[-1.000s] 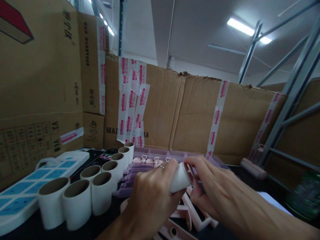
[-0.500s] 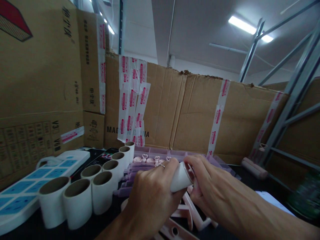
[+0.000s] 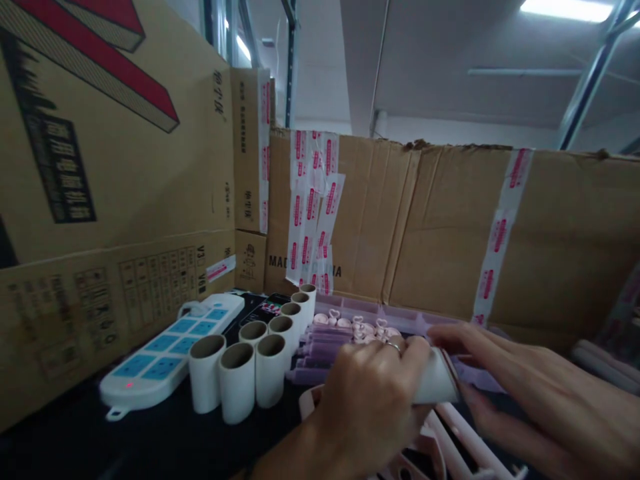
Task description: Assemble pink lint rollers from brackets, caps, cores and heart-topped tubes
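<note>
My left hand (image 3: 373,390), with a ring on one finger, is wrapped round a white tube (image 3: 436,380) held tilted in front of me. At the tube's right end is my right hand (image 3: 520,393), its fingers apart and slightly blurred beside the rim; whether they touch it I cannot tell. Below the hands lie pale pink plastic parts (image 3: 463,443). Behind my left hand are purple pieces (image 3: 317,350) and small pink heart-topped parts (image 3: 363,329). Several white tubes (image 3: 237,393) stand upright to the left.
A white power strip (image 3: 173,353) with blue sockets lies at the left. Cardboard walls (image 3: 445,227) rise at the back and left. A purple divided tray (image 3: 407,320) is along the back wall. Pale rolls (image 3: 605,363) lie at the far right.
The view has swung left, so things appear further right. My right hand's fingers have loosened and spread at the tube's end; my left hand still holds the tube.
</note>
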`<state>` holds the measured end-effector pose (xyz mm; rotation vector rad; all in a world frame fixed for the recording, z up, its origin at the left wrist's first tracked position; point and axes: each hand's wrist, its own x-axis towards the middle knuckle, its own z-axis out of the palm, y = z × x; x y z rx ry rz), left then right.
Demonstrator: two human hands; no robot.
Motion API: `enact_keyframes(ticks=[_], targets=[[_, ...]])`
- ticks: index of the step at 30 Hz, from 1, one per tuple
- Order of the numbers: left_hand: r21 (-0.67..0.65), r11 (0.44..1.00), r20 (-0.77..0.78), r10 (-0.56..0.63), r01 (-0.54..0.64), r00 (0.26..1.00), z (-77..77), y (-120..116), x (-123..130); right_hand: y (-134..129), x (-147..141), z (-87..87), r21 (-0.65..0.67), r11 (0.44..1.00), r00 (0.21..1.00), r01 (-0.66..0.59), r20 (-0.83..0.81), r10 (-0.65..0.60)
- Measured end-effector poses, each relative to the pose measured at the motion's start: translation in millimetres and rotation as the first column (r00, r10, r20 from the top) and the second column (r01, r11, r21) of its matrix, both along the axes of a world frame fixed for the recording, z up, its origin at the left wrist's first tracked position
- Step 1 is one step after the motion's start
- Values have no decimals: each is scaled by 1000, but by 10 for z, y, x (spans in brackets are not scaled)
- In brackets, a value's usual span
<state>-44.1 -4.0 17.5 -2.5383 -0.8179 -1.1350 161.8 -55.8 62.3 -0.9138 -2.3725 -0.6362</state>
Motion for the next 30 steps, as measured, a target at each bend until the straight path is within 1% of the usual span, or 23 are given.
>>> enact_keyframes(ticks=[1,3,6,8,10,13,15,17,19,21,23,25,27,30], targets=[[5,1000,-22,-1,1,1000,1,-9,-1,6,-9,-28,9,1000,999,-6,-34,6],[22,1000,-58,11,-10,998,5,-23,-5,14,-58,-32,-15,999,996,-38,-78,37],[70,997,-76,31,-25,997,8,-24,-8,12,-155,46,-64,994,994,-91,-66,87],[94,995,-80,33,-26,996,7,-17,-9,-2,-184,87,-93,993,997,-80,-27,77],[100,994,-87,41,-32,995,6,-5,-8,-23,-161,78,-104,994,999,-27,19,30],[106,994,-80,46,-37,996,13,19,0,-58,-49,-16,-60,998,998,37,51,-34],[113,993,-68,41,-33,997,26,35,12,-73,26,-82,-44,997,996,57,67,-54],[130,991,-54,39,-31,998,44,45,24,-79,52,-110,-40,997,995,68,80,-64],[159,986,-34,46,-40,998,57,52,31,-79,4,-89,-37,997,994,67,86,-64],[197,979,-7,58,-55,998,59,58,33,-76,-108,-28,-25,996,993,86,84,-83],[222,972,13,71,-72,997,52,64,34,-69,-239,44,-13,991,983,135,130,-132],[235,969,22,80,-83,997,44,66,38,-53,-337,90,27,982,961,187,201,-188],[248,964,28,87,-91,996,43,61,47,-31,-371,95,64,978,945,200,250,-210],[251,962,27,104,-107,994,57,50,63,-19,-334,64,135,975,927,177,310,-211]])
